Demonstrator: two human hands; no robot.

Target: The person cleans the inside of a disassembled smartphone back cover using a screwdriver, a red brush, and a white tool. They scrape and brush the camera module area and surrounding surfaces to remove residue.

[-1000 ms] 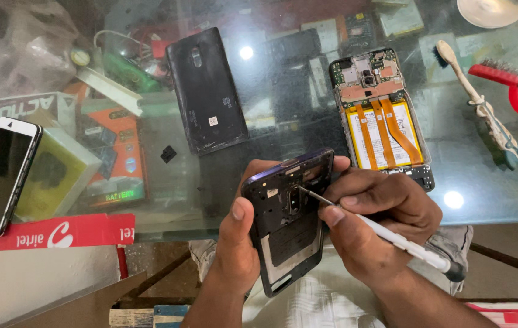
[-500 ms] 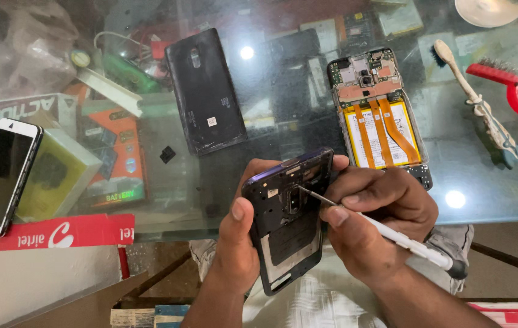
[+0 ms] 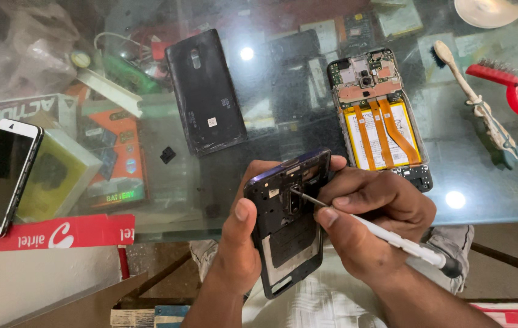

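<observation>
Two bare hands work close together just off the near edge of the glass-topped table [image 3: 490,182]; the left hand [image 3: 238,243] is wrapped around a dark, purple-edged phone frame with its back cover off [image 3: 286,222], fingers behind it and the thumb pressed on its left rim, so that the frame is held tilted in the air above the person's lap; the right hand [image 3: 371,222] is closed in a pen-like pinch on a slim white-handled screwdriver with a thin metal shaft [image 3: 393,238], thumb and forefinger pressed together near the shaft; the tip touches the upper inner part of the frame, near the camera opening; the handle runs down and to the right past the wrist.

On the glass behind the hands lies an opened phone with a pale battery crossed by orange ribbon cables [image 3: 380,115], just beyond the right knuckles; to its left lies a black phone back cover [image 3: 205,91], face down and well apart from the hands; a small black square part [image 3: 167,155] rests near that cover's lower corner; a white-edged smartphone with a dark screen [image 3: 0,176] lies at the far left; at the right lie a dirty cream toothbrush [image 3: 475,100] and a red-handled wire brush [image 3: 511,91], side by side and apart.
</observation>
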